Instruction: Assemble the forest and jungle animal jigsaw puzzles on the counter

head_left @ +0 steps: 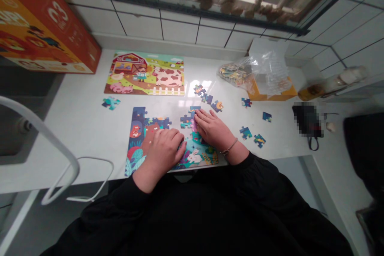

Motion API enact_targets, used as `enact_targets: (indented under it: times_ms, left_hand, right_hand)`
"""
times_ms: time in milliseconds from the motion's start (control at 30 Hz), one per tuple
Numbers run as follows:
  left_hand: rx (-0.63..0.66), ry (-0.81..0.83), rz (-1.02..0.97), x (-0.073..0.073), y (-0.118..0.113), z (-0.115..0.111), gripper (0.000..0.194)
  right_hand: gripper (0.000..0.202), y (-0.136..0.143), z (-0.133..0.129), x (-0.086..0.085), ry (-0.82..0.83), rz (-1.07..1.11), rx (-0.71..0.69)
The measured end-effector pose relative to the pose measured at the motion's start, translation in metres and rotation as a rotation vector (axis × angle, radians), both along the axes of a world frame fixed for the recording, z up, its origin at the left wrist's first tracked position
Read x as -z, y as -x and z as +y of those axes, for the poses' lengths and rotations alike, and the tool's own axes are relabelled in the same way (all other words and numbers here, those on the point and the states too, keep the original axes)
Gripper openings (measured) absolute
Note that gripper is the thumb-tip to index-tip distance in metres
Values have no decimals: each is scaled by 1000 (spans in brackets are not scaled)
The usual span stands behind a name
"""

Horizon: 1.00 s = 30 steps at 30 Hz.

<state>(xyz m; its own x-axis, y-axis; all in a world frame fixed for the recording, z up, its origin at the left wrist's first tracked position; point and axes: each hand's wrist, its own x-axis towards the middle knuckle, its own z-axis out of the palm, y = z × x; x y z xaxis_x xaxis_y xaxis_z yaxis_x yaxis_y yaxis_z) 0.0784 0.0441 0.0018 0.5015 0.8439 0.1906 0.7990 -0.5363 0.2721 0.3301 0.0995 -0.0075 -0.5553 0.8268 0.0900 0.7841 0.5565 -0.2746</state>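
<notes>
A partly joined jigsaw puzzle with a bear, a white rabbit and plants lies at the counter's near edge. My left hand rests on its middle, palm down, fingers bent a little and thumb apart; it covers part of the picture. Flat on the puzzle's right side lies my right hand, its fingertips touching pieces by a purple figure. A gap shows in the upper edge between the two joined parts. Just beyond the right hand are loose pieces: an orange-marked one, a blue one and another.
A farm puzzle lies behind. Loose pieces sit left and right. A bag of pieces leans by an open yellow box. An orange box stands back left; a white curved tube rises at left.
</notes>
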Motion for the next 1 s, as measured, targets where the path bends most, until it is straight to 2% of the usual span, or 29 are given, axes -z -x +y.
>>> enact_targets:
  times_ms: [167,333,500,600,1000]
  left_hand:
    - [1,-3,-16,0,0,0,17]
    - [-2,4,-10,0,0,0,18]
    - [1,19,-12,-2,0,1,20]
    - [2,28,-20,-3,1,3,21]
    - [-6,-53,44,-1,-2,1,26]
  right_hand:
    - [50,-5,1,3,35,5,-2]
    - [54,5,-6,-4,93,-35,61]
    - [82,29,-24,-3,104,-80,166]
    - [90,34,-30,2,98,-58,199]
    - [87,33,-29,3,72,-63,212]
